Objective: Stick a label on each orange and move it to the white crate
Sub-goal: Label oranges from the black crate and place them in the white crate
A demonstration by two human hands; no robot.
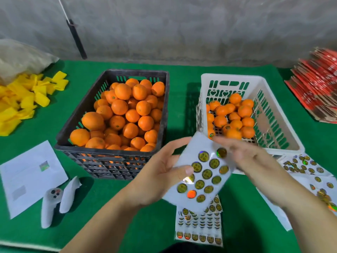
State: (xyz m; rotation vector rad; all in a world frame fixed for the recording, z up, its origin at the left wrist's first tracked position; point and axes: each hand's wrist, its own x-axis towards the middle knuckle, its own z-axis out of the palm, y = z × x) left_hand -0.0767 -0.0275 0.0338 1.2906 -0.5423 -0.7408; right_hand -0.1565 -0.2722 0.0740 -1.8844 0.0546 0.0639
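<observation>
- Oranges (120, 114) fill the black crate (73, 117) on the green table (182, 73), piled up to its rim.
- Fewer oranges lie in the white crate (280, 110), just to the right of the black one; at least one of them (211, 134) near the front shows a round label.
- Left hand (164, 172) holds a label sheet (202, 172) above the table, thumb on top of the sheet and fingers under it.
- Right hand (255, 161) is at the sheet's upper right edge; it is blurred, so I cannot tell if the fingers pinch a label.
- More label sheets (200, 227) lie under the hands, and others (302, 165) lie to the right, beside the white crate.
- Yellow pieces (21, 99), a white paper (31, 176) and two white controllers (58, 198) lie on the left.
- Red cartons (317, 84) are stacked at the far right.
</observation>
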